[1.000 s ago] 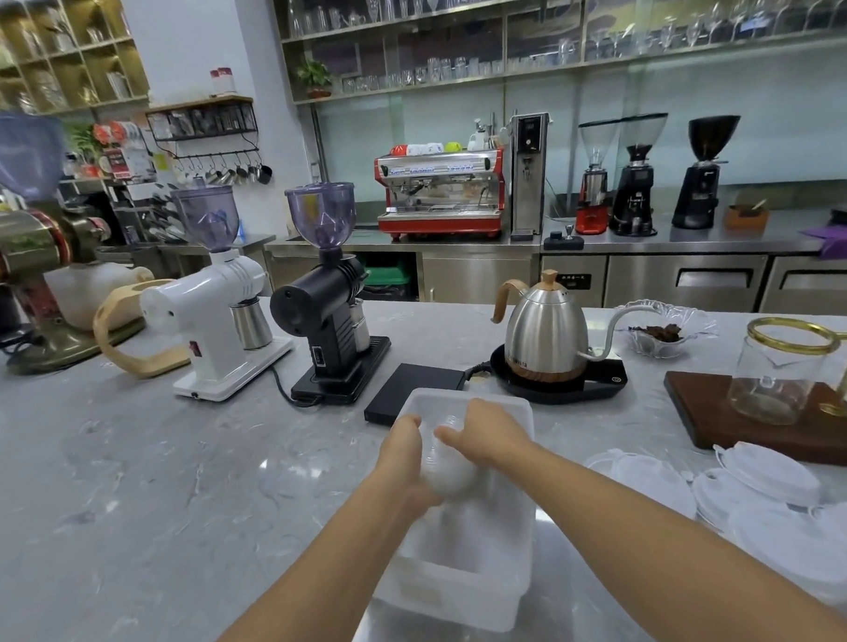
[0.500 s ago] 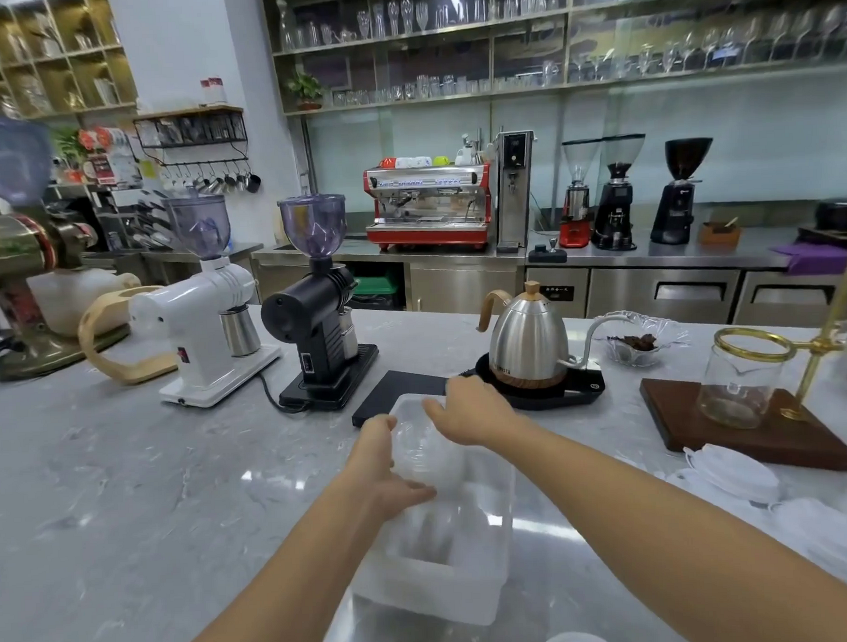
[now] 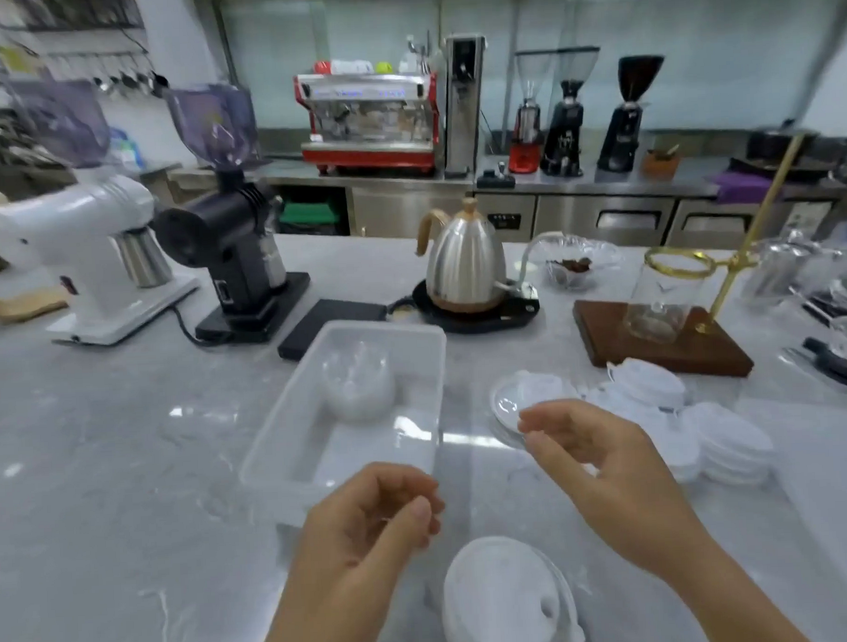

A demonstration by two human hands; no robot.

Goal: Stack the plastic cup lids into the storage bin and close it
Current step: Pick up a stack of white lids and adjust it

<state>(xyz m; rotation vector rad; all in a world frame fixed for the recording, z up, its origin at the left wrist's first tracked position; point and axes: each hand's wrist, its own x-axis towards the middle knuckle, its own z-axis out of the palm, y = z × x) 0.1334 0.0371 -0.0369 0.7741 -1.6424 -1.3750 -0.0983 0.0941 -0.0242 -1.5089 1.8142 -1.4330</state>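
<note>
A clear plastic storage bin (image 3: 271, 444) stands open on the marble counter, with a stack of lids (image 3: 359, 384) in its far end. My left hand (image 3: 367, 532) hovers just before the bin's near edge, fingers loosely curled and holding nothing. My right hand (image 3: 592, 454) hangs to the right of the bin, fingers relaxed and empty, beside a loose lid (image 3: 522, 399). Several white lids (image 3: 728, 443) lie in piles at the right. Another stack of lids (image 3: 506, 603) sits close to me at the bottom.
Behind the bin lie a black scale (image 3: 334, 324) and a steel kettle (image 3: 465, 265) on its base. A white grinder (image 3: 83, 248) and a black grinder (image 3: 229, 246) stand at the left. A wooden drip stand (image 3: 665, 344) with a glass jar sits at the right.
Both hands have left the bin and pulled back toward me, leaving the stack of lids inside. The right hand moved right toward the loose lids. The view tilted down.
</note>
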